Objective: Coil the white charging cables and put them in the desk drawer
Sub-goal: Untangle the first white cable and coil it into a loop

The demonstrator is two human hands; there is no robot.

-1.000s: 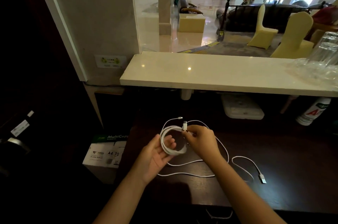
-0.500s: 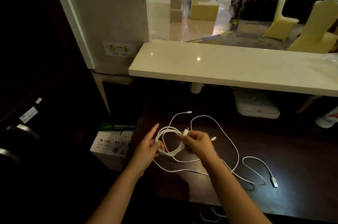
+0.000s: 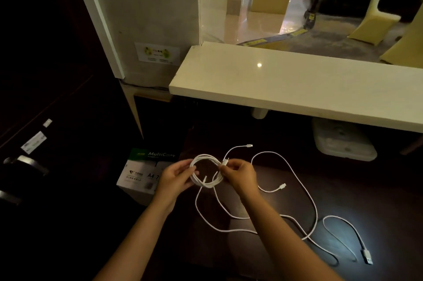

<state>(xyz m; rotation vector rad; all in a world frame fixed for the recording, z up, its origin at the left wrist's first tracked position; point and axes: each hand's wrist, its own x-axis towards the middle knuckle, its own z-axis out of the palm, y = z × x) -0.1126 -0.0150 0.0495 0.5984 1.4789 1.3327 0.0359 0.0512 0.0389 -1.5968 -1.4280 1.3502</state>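
Taking the coil [image 3: 207, 172] as my landmark: to its left, on the floor below the counter's edge, I see a box of copy paper [image 3: 143, 174]. My left hand [image 3: 176, 177] is clamped on the coil's left side, thumb over the white loops. The coil itself hangs between both hands, just above the dark counter [image 3: 377, 200]. My right hand [image 3: 240, 174] pinches the coil's right side together with a plug end. To the right of the coil, loose white cable [image 3: 295, 173] trails over the counter in wide loops, touching the surface; one small plug [image 3: 282, 186] lies near my right hand, and a USB plug [image 3: 367, 257] rests far right, well apart. Behind the coil runs a pale stone ledge [image 3: 297, 88].
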